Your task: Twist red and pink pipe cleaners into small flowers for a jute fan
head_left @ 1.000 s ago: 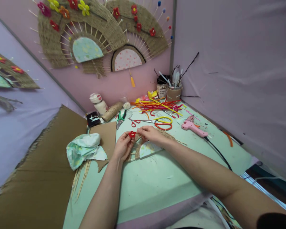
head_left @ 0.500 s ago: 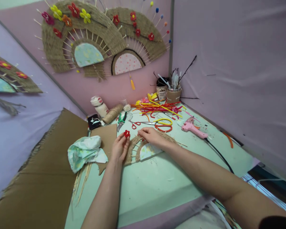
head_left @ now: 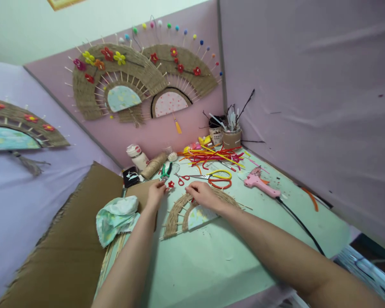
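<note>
The left hand (head_left: 155,196) has its grip loosely curled, hold unclear, with the red flower (head_left: 171,184) just off its fingertips. The right hand (head_left: 202,194) bunches its grip over the fan (head_left: 173,220); I cannot tell what it holds. The fan lies mid-bench (head_left: 192,265), scissors (head_left: 207,176) beyond, glue gun (head_left: 265,187) toward the right edge.

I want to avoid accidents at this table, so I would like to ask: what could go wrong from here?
1. The left hand is very close to the green-handled cutter, so a careless reach might nick it.
2. The small red flower is right beside that hand and could perhaps be knocked away.
3. The black cord of the pink glue gun runs to the right of the right arm; a wide sweep might snag it and drag the gun.
</note>
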The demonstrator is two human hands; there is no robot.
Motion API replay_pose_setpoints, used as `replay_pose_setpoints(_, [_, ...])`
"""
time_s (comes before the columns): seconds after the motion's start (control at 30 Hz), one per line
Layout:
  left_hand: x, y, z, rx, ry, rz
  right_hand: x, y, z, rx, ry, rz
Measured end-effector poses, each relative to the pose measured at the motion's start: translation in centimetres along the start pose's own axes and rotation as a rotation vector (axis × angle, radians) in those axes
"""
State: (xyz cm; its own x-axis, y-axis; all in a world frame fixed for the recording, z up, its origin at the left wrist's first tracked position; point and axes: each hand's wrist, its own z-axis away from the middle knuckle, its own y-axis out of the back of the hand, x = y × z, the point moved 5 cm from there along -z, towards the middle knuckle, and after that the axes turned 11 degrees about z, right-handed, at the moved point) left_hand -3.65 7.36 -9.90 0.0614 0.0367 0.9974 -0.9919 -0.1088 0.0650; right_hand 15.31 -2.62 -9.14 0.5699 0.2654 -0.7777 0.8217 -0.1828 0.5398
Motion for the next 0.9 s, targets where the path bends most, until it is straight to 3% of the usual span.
replay_pose_setpoints(0.13, [0.2, 0.5, -0.3, 0.010, -0.060, -0.242, 0.1, 0.4, -0.2, 0.036, 0.031, 0.026])
replay_pose_setpoints(0.3, [-0.2, 0.9, 0.7, 0.027, -0.135, -0.360, 0.4, 0.3, -0.3, 0.047, 0.038, 0.061])
replay_pose_setpoints(0.5, [-0.6, 1.6, 3.2, 0.069, -0.227, -0.310, 0.7, 0.3, -0.2, 0.078, 0.068, 0.127])
replay_pose_setpoints(0.67, [0.9, 1.8, 6.0, 0.101, -0.474, -0.188, 1.2, 1.2, -0.6, 0.125, 0.080, 0.152])
replay_pose_setpoints(0.83, [1.8, 2.3, 6.8, 0.115, -0.558, -0.240, 3.1, 3.6, -1.4, 0.260, -0.014, 0.172])
replay_pose_setpoints(0.9, [1.7, 2.4, 6.8, 0.112, -0.578, -0.239, 3.7, 3.6, -1.7, 0.201, -0.012, 0.162])
